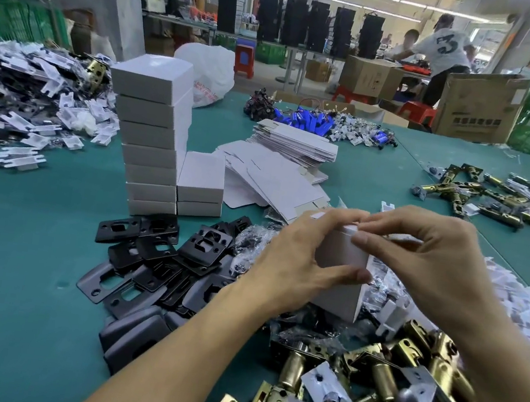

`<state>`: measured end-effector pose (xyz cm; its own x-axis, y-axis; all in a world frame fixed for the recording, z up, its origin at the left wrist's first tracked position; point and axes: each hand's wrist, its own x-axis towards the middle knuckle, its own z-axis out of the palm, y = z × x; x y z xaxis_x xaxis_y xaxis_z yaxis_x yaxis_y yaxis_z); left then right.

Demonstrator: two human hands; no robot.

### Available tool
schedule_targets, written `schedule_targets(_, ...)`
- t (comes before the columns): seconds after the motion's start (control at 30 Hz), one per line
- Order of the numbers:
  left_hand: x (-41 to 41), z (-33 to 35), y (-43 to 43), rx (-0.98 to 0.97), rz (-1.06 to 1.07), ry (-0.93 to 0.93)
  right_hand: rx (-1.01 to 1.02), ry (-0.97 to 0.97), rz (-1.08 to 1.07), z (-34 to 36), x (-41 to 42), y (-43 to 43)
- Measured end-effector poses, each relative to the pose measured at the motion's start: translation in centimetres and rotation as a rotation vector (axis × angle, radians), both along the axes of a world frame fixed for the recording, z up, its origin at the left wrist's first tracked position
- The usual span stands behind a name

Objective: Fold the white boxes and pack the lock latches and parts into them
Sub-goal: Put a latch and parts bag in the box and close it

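Note:
A small white box [342, 280] stands upright in front of me over the parts pile. My left hand [296, 256] grips its left side, thumb across the front face. My right hand [425, 261] pinches the flap at the box's top edge with thumb and fingers. Brass lock latches [366, 392] with silver faceplates lie heaped below my hands. Black strike plates [159, 264] are spread out to the left. Flat unfolded white boxes [281, 169] lie fanned behind the held box. The box's inside is hidden.
A tall stack of folded white boxes [151, 137] stands at centre left, a short stack [200, 188] beside it. White plastic parts [25, 105] are heaped far left. More latches [481, 200] lie at right, blue parts [315, 122] farther back. People work at distant tables.

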<state>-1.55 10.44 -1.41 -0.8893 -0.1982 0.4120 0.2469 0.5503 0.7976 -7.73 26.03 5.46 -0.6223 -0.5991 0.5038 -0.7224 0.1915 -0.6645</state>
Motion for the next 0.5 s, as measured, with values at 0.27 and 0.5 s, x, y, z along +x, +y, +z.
schedule_targets(0.27,-0.3,0.2,-0.6,0.182,-0.079,0.000,0.125,-0.077,0.063,-0.3,-1.0,0.9)
schedule_targets(0.5,-0.3,0.7,-1.3,0.461,-0.062,0.025,0.100,-0.266,0.089,-1.0,-1.5,1.0)
